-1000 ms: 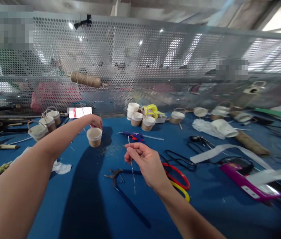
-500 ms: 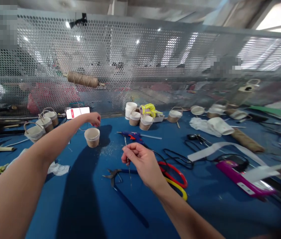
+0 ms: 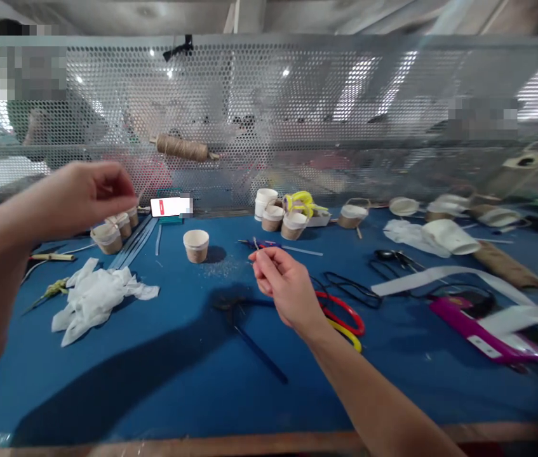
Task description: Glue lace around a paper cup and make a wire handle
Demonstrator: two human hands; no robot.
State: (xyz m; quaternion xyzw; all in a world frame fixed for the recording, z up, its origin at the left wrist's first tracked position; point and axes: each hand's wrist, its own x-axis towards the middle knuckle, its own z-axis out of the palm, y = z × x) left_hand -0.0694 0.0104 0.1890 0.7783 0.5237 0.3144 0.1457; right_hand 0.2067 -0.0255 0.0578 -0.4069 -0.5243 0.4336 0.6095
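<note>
My right hand (image 3: 281, 279) is closed in a pinch over the middle of the table. Between thumb and forefinger it holds a thin twisted strand (image 3: 256, 243), whose short end sticks up. My left hand (image 3: 100, 188) is raised at the left with curled fingers and the thumb against them; anything in them is hidden. A small brown pot with a white rim (image 3: 196, 247) stands upright between the hands, with no handle visible on it. Behind my right hand lies a blue glue gun (image 3: 269, 244), partly covered. Pliers with dark blue handles (image 3: 260, 353) lie below that hand.
Similar pots (image 3: 294, 225) stand at the back and left. A crumpled white cloth (image 3: 97, 298) lies left. Red looped handles (image 3: 347, 314), black cord (image 3: 349, 289) and a purple device (image 3: 478, 330) lie right. A perforated metal screen (image 3: 269, 114) closes the back, holding a twine spool (image 3: 181, 148).
My left hand has drawn back from near the small pot, up and left towards me. My right hand keeps its pinch on the strand. The whole view has shifted.
</note>
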